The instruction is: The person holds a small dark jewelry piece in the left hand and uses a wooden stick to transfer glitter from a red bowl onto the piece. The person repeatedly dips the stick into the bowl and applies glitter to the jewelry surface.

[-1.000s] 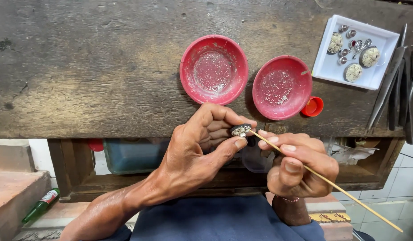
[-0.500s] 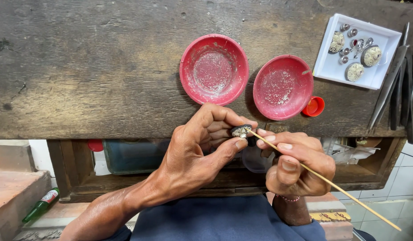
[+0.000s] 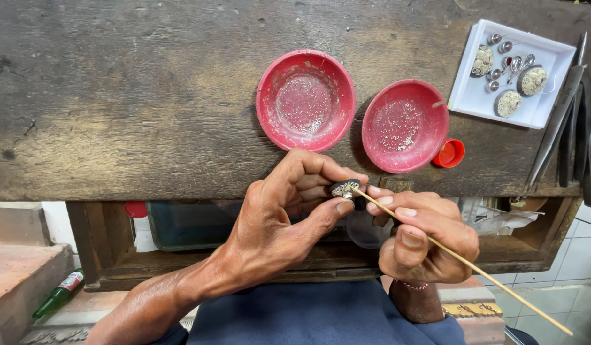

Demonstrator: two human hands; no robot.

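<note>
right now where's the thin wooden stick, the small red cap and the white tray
thin wooden stick (image 3: 474, 267): head view, mid-shaft past the right hand
small red cap (image 3: 450, 153): head view, its open top
white tray (image 3: 469, 96): head view, bare lower-left floor

Two red dishes (image 3: 306, 100) (image 3: 405, 125) dusted with pale grains sit side by side on a worn wooden desk (image 3: 129, 96), a small red cap (image 3: 450, 153) just beside the right one; a white tray (image 3: 477, 96) of silvery pieces and dark metal tools (image 3: 564, 121) lie at right; a green bottle (image 3: 58, 294) rests below
</note>
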